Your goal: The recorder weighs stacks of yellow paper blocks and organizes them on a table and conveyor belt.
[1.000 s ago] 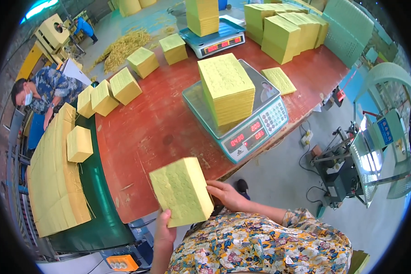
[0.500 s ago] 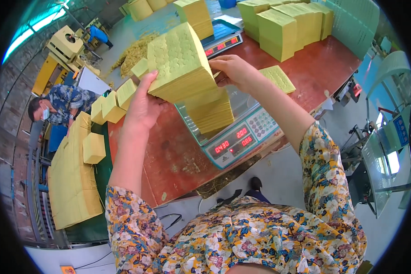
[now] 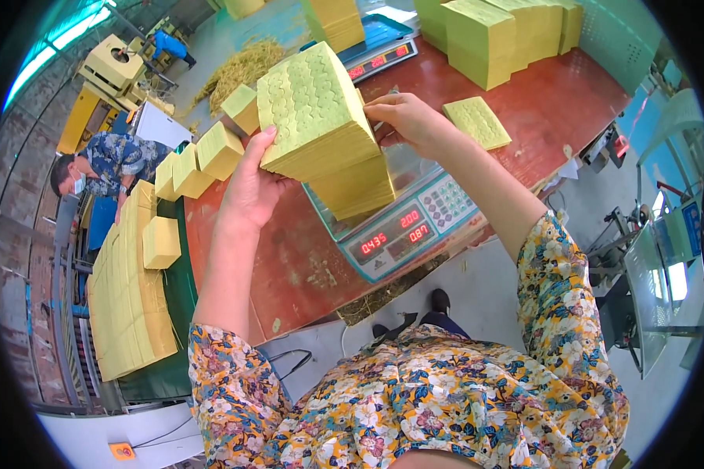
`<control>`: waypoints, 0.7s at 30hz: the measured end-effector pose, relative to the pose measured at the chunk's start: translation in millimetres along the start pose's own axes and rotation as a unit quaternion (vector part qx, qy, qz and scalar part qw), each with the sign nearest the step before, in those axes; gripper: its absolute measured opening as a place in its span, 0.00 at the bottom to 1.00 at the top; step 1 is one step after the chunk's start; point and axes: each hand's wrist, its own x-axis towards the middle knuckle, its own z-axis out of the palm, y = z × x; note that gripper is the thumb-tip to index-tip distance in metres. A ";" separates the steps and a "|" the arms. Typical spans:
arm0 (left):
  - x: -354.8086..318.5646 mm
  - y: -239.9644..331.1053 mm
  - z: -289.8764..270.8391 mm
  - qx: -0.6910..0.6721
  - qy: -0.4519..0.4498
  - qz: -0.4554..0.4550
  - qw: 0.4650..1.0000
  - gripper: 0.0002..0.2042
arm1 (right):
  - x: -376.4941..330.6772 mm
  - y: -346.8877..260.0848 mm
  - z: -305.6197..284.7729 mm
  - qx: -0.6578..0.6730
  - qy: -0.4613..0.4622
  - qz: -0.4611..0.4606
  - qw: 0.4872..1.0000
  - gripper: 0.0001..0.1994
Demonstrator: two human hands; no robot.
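Note:
A thick stack of yellow embossed paper (image 3: pixel 309 102) is tilted in my hands above the scale. Along its left side, my left hand (image 3: pixel 250 187) is closed on it, thumb on the top near corner and fingers underneath. My right hand (image 3: pixel 407 121) has curled fingers at the stack's right edge; the fingertips are partly hidden. Below it a second yellow paper stack (image 3: pixel 356 189) stands on the pan of a digital scale (image 3: pixel 422 254) with a lit red display. I cannot tell whether the two stacks touch. A thin yellow paper stack (image 3: pixel 477 123) lies right of the scale.
Tall yellow stacks (image 3: pixel 481 47) line the far right of the red table (image 3: pixel 305 273). Behind the held stack is another scale (image 3: pixel 387 55) bearing a stack. At left, several yellow blocks (image 3: pixel 188 172) sit beside a co-worker (image 3: pixel 117 168) leaning over a yellow paper row (image 3: pixel 129 289).
The view has shifted slightly. Both hands keep their hold on the tilted stack, which has barely moved. The near scale's readout differs a little, and the co-worker's arm has shifted.

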 end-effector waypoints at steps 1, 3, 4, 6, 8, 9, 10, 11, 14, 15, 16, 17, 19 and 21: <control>-0.4 0.3 0.4 0.002 0.001 0.000 1.000 0.33 | -1.1 0.1 0.6 -0.003 0.001 -0.003 1.000 0.20; -0.8 0.5 1.3 0.008 0.001 0.000 1.000 0.34 | -3.2 1.0 2.1 -0.011 0.017 -0.004 1.000 0.19; -1.2 0.3 1.8 0.012 0.002 0.000 1.000 0.34 | -4.4 2.0 2.9 -0.016 0.020 -0.006 1.000 0.18; -1.8 0.0 3.0 0.021 0.001 -0.002 1.000 0.34 | -6.3 3.9 4.2 -0.027 0.030 -0.009 0.999 0.15; -2.4 0.3 5.3 0.033 0.005 -0.011 0.999 0.34 | -7.2 5.7 4.6 -0.033 0.031 -0.026 0.999 0.15; -2.8 0.6 6.9 0.039 0.003 -0.005 0.999 0.34 | -7.7 6.9 4.3 -0.034 0.036 -0.027 0.998 0.15; -2.9 1.4 8.6 0.046 0.008 0.002 0.999 0.34 | -7.9 7.4 4.0 -0.027 0.031 -0.032 0.999 0.15; -3.4 2.0 10.5 0.058 0.016 0.007 0.998 0.34 | -8.0 7.9 3.6 -0.021 0.032 -0.029 0.999 0.15; -5.0 3.5 14.5 0.075 0.010 0.012 0.997 0.33 | -8.6 8.1 2.0 -0.013 0.029 -0.022 0.999 0.15; -5.0 3.1 14.6 0.084 0.008 0.009 0.996 0.33 | -8.8 8.5 1.8 -0.009 0.025 -0.019 0.999 0.14; -4.4 2.5 14.5 0.094 0.006 0.007 0.996 0.33 | -8.9 9.1 1.7 -0.016 0.034 -0.013 0.999 0.15; -3.6 1.6 13.1 0.104 -0.002 0.010 0.995 0.33 | -8.7 10.0 2.1 -0.024 0.040 -0.010 0.999 0.15; -0.8 -1.5 8.7 0.119 0.001 0.002 0.993 0.35 | -7.6 13.5 2.6 -0.046 0.051 -0.021 0.997 0.16; 1.0 -7.1 3.3 0.102 -0.008 -0.004 0.995 0.37 | -7.2 20.3 2.7 -0.076 0.055 -0.049 0.994 0.18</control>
